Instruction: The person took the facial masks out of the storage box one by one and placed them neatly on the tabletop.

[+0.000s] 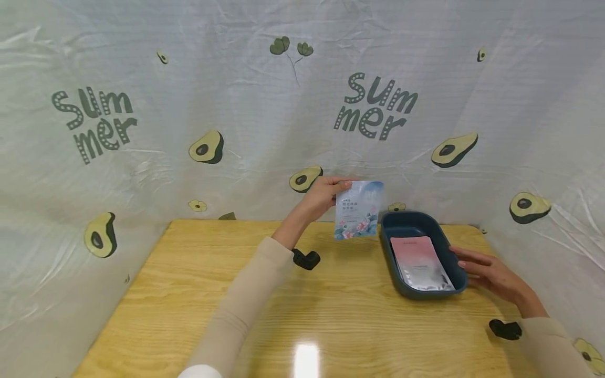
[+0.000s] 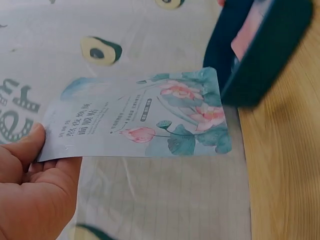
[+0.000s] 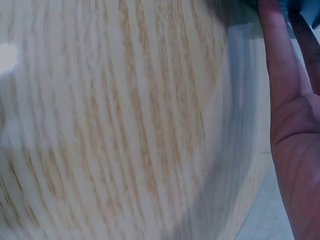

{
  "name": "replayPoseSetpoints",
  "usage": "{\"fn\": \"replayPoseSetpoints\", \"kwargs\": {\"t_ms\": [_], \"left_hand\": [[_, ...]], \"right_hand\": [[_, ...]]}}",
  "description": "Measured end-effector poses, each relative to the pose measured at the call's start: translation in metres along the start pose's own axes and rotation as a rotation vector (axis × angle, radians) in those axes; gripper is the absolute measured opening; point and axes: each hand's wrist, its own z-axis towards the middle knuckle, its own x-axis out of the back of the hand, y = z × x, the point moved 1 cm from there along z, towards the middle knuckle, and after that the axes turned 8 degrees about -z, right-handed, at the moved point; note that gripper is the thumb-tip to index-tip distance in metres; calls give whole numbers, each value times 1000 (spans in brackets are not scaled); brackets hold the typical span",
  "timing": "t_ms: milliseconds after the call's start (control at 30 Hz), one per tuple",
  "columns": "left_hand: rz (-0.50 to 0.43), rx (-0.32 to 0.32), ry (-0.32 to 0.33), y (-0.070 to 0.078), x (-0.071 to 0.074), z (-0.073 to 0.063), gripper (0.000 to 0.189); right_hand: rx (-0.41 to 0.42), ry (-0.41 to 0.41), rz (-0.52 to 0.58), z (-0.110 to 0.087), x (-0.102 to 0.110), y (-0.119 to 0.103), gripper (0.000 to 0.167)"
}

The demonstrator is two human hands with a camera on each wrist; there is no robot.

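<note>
My left hand (image 1: 323, 197) pinches a light blue face mask packet (image 1: 359, 211) by its top corner, thumb in front. Pink lotus flowers and green leaves decorate the packet, which hangs upright left of a dark blue plastic basin (image 1: 399, 288). In the left wrist view, the packet (image 2: 150, 117) stretches away from the thumb. Inside the basin lies a pink and silver packet (image 1: 420, 262), face up. At the basin's right side, the extended fingers of my right hand (image 1: 493, 275) touch the outer wall near the rim. Straight fingers also show in the right wrist view.
The basin stands at the right rear of a wooden table (image 1: 302, 310). Behind and beside the table hangs a pale curtain (image 1: 264, 105) printed with avocados and lettering. Black wrist devices (image 1: 306, 260) show by both forearms.
</note>
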Motion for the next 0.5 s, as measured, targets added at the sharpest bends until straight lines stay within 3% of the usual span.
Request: {"fn": "replayPoseSetpoints", "kwargs": {"t_ms": [300,500], "left_hand": [[58,9,86,15,51,-29,33],[74,29,124,19,79,-47,34]], "right_hand": [[-29,22,-27,-5,-3,0,48],[-13,-8,8,-3,-5,-2,48]]}}
